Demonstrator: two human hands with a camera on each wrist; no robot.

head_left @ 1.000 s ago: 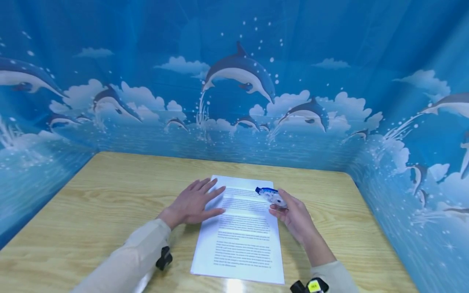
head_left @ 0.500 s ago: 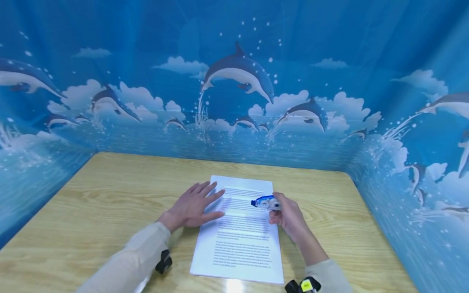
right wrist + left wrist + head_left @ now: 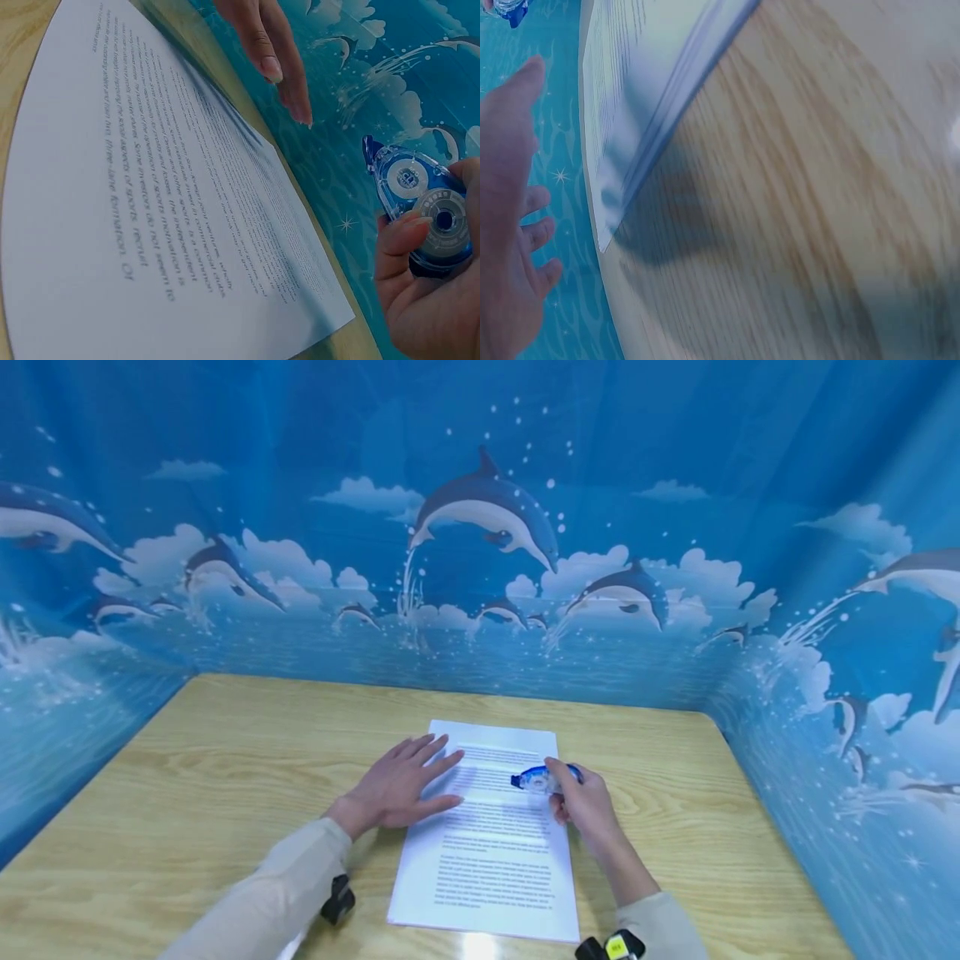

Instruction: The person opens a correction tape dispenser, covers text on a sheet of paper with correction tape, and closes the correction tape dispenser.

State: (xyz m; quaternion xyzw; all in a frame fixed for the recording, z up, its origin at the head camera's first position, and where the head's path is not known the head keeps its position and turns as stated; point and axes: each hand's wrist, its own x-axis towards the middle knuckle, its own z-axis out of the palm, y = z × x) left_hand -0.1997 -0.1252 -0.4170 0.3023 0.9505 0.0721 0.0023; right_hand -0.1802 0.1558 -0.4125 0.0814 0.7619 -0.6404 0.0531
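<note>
A stack of printed paper sheets (image 3: pixel 487 868) lies on the table, its text running in several blocks. My left hand (image 3: pixel 401 783) is at the stack's upper left edge, fingers spread and fairly straight, fingertips overlapping the margin. In the left wrist view the same hand (image 3: pixel 506 210) shows at the left, holding nothing. My right hand (image 3: pixel 592 810) pinches a clear and blue correction tape (image 3: pixel 536 779) between thumb and fingers over the upper right text. The right wrist view shows two round reels in the correction tape (image 3: pixel 424 202), its blue tip pointing away from the right hand.
The wood-grain table (image 3: pixel 262 735) extends on both sides of the paper. Behind and beside it hangs a blue curtain (image 3: pixel 337 652) printed with dolphins and clouds. Black wrist mounts (image 3: pixel 339 900) sit over the pale sleeves (image 3: pixel 262 893).
My right hand has moved left and a little nearer to me with the correction tape, which has turned from slanting to nearly level. My left hand has stayed almost still.
</note>
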